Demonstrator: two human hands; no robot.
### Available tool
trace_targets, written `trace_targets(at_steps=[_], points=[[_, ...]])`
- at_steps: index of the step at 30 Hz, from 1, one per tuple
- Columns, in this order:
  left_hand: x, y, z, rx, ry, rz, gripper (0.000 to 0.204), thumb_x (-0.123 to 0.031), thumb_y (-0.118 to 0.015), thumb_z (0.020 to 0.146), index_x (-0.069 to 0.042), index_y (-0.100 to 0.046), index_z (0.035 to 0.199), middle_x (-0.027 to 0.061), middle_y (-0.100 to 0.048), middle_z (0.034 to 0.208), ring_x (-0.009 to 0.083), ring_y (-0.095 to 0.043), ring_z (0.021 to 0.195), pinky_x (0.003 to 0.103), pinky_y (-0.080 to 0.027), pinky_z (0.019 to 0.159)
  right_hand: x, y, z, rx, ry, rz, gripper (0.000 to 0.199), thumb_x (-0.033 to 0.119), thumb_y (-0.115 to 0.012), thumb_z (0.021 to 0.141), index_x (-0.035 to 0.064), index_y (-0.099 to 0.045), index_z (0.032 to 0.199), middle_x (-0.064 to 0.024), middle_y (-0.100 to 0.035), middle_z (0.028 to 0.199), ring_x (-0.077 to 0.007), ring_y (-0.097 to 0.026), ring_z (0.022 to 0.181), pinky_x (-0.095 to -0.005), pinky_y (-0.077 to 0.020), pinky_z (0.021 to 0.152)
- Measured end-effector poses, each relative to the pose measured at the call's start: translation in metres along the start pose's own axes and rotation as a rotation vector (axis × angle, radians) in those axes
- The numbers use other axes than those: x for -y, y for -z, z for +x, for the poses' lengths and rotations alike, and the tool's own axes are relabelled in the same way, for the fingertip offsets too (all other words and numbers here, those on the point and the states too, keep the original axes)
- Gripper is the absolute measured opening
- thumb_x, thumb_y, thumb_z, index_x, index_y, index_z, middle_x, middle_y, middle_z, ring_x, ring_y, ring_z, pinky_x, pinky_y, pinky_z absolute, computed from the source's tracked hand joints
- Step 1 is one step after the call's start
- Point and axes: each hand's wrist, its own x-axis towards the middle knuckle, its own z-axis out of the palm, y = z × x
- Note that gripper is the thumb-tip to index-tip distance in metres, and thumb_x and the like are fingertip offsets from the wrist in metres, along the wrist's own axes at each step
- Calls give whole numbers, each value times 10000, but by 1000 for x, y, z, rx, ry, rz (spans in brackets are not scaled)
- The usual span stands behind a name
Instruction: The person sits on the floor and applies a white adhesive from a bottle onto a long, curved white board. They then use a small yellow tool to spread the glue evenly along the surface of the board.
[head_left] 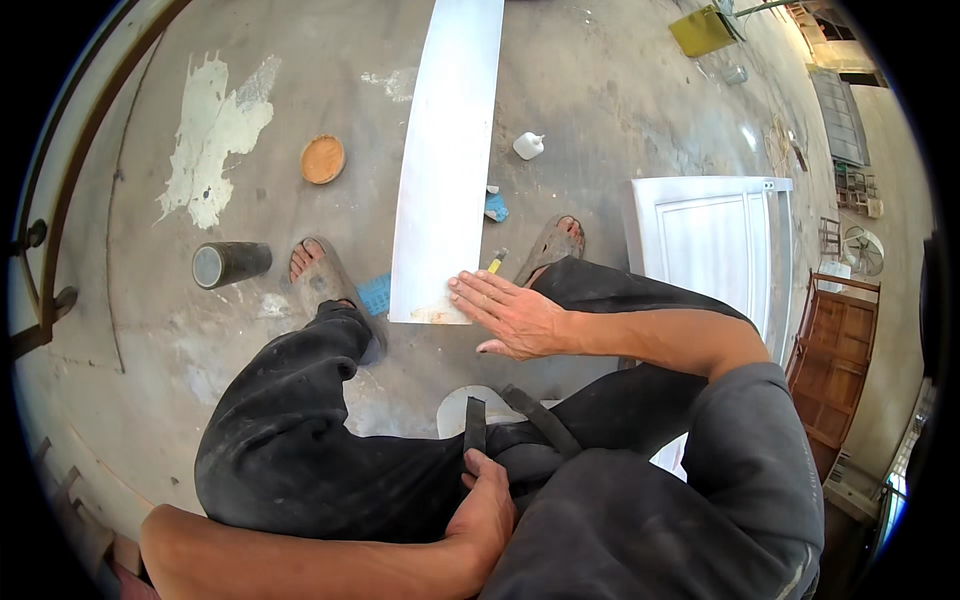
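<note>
A long white board [445,160] runs away from me between my feet, its near end stained with brown marks. My right hand [515,315] lies across the near right corner of this board, fingers stretched out and the palm down. Low in my lap, my left hand [485,505] is curled at the lower end of a dark flat strip [475,425]; its fingers are partly hidden. A second dark strip [541,420] slants beside it. Blue sheets that look like sandpaper [375,294] show at both sides of the board. A yellow-handled tool [497,262] lies near its right edge.
A round dish of orange-tan paste [323,160] and a dark cylindrical can [232,265] are on the left. A small white bottle [528,146] stands right of the board. Farther right are a white panelled door [710,235], a brown wooden piece [832,365] and a yellow container [703,33].
</note>
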Motion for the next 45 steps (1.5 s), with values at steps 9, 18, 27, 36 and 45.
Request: trace_targets(at_steps=[9,18,27,36,45], points=[[-2,3,0,53,29,3,411,-258,-500,982,-45,-630,1309,157,-648,1234,355,-563,1158,547,-397,1034,42,-19,43,-102,18,-4,847,497,-560,969,-91,-295,1517,-230,-256,1626,-346,-226,1522,-458,-168,1267],[-5,1,-4,53,5,-2,428,-267,-499,988,-44,-615,1335,157,-639,1280,362,-562,1193,545,-394,1047,46,-21,13,-11,-11,-37,825,473,-556,975,-83,-294,1525,-216,-251,1633,-325,-207,1535,-446,-143,1274],[1,7,-7,88,-10,10,445,-280,-510,986,-64,-587,1368,132,-629,1304,356,-545,1222,542,-383,1060,55,-16,-38,127,-90,-55,777,435,-535,998,-77,-290,1530,-224,-252,1631,-336,-203,1536,-459,-143,1270],[-4,1,0,94,-13,5,453,-284,-506,986,-46,-579,1365,138,-626,1305,354,-544,1220,542,-389,1054,3,-13,-2,-49,-151,-154,801,517,-426,1035,-78,-256,1543,-239,-242,1629,-349,-187,1539,-462,-142,1270],[-18,-27,14,-21,20,113,427,-264,-511,979,-44,-587,1337,143,-625,1272,350,-544,1193,558,-423,999,-54,11,27,-170,-196,-169,739,444,-383,1062,-102,-235,1536,-267,-231,1625,-367,-187,1536,-453,-139,1272]])
